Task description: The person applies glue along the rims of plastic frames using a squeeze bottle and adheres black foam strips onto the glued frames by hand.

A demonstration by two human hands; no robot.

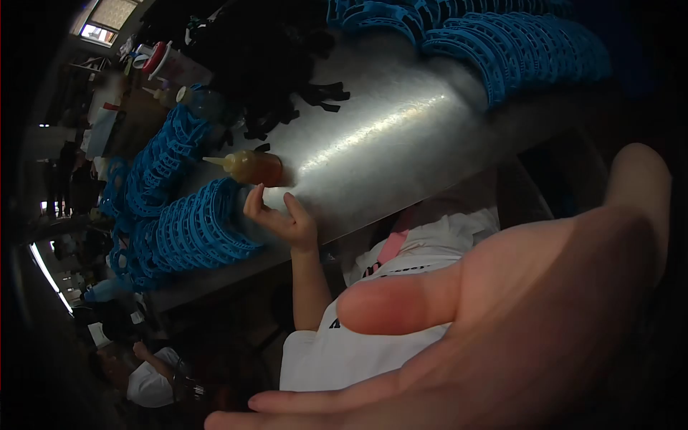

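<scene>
My left hand [287, 221] is raised at the table's edge with its thumb and fingers apart, holding nothing. Its fingertips are right beside a squeeze bottle [256, 168] with a pointed nozzle and amber liquid inside. A row of blue curved plastic frames [204, 226] stands close to that hand. Very near the camera, my right hand [502, 344] fills the lower right, palm showing and fingers stretched out. No object shows in it. Part of it lies in dark shadow.
On the metal table [380, 150] are more stacked blue frames [523, 54] and a heap of black straps [265, 72]. A tub with a red lid [175, 64] stands beyond. Another person [154, 376] in a white top is at the lower left.
</scene>
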